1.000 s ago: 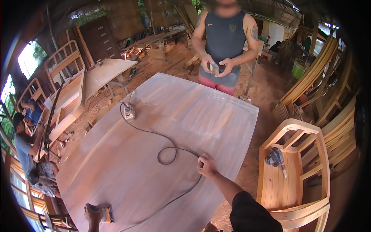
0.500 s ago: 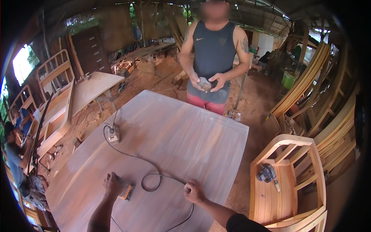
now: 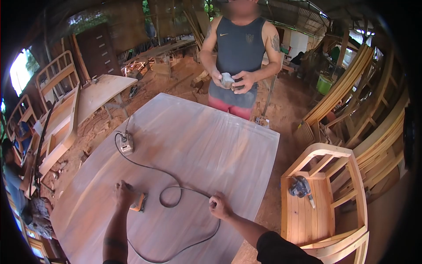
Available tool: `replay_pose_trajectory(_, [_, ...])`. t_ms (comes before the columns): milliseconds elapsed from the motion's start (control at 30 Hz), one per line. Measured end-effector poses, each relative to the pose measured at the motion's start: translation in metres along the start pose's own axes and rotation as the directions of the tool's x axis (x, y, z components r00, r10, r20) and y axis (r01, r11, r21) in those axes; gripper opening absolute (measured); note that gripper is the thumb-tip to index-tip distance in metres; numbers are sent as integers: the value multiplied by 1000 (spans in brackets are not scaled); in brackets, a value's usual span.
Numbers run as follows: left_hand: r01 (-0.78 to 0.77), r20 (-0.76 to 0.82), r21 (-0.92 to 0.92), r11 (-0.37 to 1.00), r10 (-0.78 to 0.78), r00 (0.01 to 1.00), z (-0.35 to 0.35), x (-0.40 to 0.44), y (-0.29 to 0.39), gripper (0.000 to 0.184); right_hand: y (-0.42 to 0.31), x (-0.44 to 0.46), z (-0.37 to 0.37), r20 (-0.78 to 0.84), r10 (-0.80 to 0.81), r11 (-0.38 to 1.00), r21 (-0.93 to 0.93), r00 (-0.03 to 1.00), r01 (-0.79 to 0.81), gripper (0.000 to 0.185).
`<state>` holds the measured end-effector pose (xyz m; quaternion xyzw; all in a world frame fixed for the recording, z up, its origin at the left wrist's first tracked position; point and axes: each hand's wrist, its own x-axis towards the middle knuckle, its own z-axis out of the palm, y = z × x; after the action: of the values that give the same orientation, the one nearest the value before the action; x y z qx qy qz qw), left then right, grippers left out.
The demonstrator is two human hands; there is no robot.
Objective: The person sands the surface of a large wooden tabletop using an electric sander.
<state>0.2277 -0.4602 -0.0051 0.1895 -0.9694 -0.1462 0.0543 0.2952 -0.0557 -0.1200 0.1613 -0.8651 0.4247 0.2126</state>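
Observation:
A wide wooden panel (image 3: 198,154) with brown and orange streaks and pale dust lies in front of me. On its left part, my left hand (image 3: 125,192) is closed over one end of an orange-and-black power sander (image 3: 139,202), which rests on the wood. Most of the tool's body is hidden by that hand. My right hand (image 3: 220,206) is curled around a black power cord (image 3: 176,174), right of a loop in it. That cord runs across the panel to a pale socket box (image 3: 126,144) near the left edge.
Across the panel stands a person (image 3: 241,48) holding a small greyish block-like object (image 3: 227,80). At right, a slatted wooden frame (image 3: 358,185) carries a dark power tool (image 3: 300,187). Long curved boards (image 3: 338,88) lean behind it. People (image 3: 20,176) work beside bed-like frames at left.
My left hand and the sander have slid a little farther away across the panel. My right hand keeps hold of the cord. The person opposite has shifted the grip on the small object.

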Motion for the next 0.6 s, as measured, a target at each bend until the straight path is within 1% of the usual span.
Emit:
replay_pose_trajectory(67, [14,-60,-14,1000,-15,998,1,-8,-51,32,3,-1,1,31,23,999,-29,999,-22,18])
replay_pose_trajectory(100, [4,-83,2,1000,-4,997,4,-11,-86,30,-2,2,-1,-44,-24,999,-29,999,23,14])
replay_pose_trajectory(133, [-8,-108,16,1000,9,994,7,-15,-116,28,-3,2,-1,-41,-14,1000,-26,999,13,14])
replay_pose_trajectory(200, [93,-115,-2,996,-93,989,-15,-42,-154,27,-1,1,1,-35,10,1000,-20,999,-10,14])
replay_pose_trajectory(267, [172,-162,5,985,-168,972,-47,-81,-174,29,4,-1,4,-23,25,999,-48,999,-26,13])
replay_pose_trajectory(333, [223,-232,17,975,-213,949,-47,-101,-243,33,3,-3,5,-12,39,997,-65,999,-40,12])
replay_pose_trajectory(400, [261,-274,-81,962,-273,922,-64,-132,-287,36,2,-4,4,-6,53,996,-74,999,-53,12])
replay_pose_trajectory(467, [302,-324,-147,942,-334,885,-75,-161,-334,39,-2,-3,3,-17,25,994,-107,1000,-26,11])
replay_pose_trajectory(533, [372,-431,-131,919,-390,814,-91,-191,-359,42,-3,-2,4,-18,5,991,-133,1000,-7,11])
replay_pose_trajectory(567, [418,-431,-59,907,-401,809,-89,-190,-407,45,-3,-3,4,-11,0,990,-142,1000,-2,11])
replay_pose_trajectory(600, [461,-430,13,888,-411,804,-98,-192,-425,49,-4,-2,4,-4,-2,989,-150,1000,1,11])
